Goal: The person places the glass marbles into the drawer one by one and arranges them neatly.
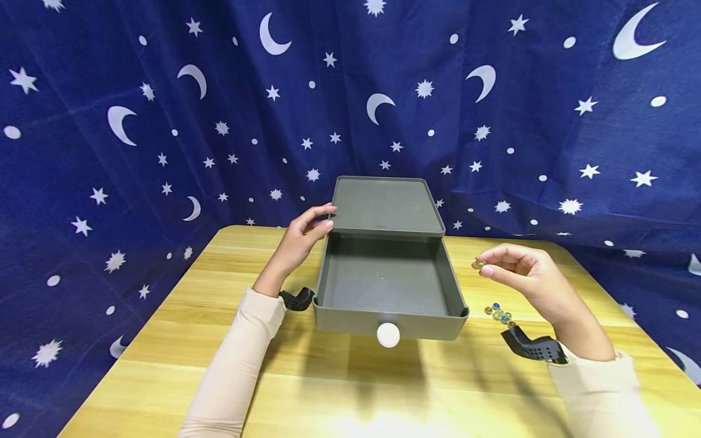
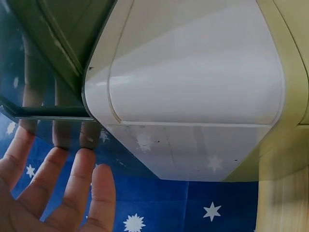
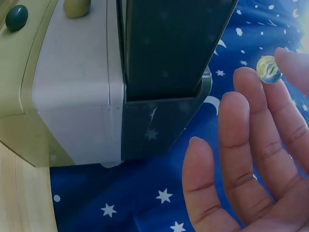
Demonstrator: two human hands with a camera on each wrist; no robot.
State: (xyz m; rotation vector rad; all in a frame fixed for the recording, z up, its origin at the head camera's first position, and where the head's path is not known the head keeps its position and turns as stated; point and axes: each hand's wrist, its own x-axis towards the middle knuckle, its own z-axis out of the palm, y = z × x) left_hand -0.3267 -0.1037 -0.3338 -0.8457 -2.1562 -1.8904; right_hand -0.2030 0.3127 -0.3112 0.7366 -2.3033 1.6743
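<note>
A dark grey-green drawer (image 1: 383, 283) stands pulled out from the top of a small chest of drawers (image 1: 386, 204), with bare floor showing inside. My left hand (image 1: 306, 231) rests its fingertips at the left edge of the chest's top, fingers fairly straight; in the left wrist view the fingers (image 2: 79, 188) lie along the dark side wall. To the right of the drawer, my right hand (image 1: 520, 271) pinches a clear yellowish glass marble (image 3: 268, 69) between thumb and fingertips, above the table. Several glass marbles (image 1: 497, 315) lie grouped on the table below that hand.
The wooden table (image 1: 181, 347) carries the chest. Lower tiers of the chest, one white (image 3: 79, 72) and one yellow-green (image 3: 29, 63), show under the dark top one. A white round knob (image 1: 388, 334) sticks out from the drawer front. Behind hangs a blue star-and-moon curtain (image 1: 350, 85).
</note>
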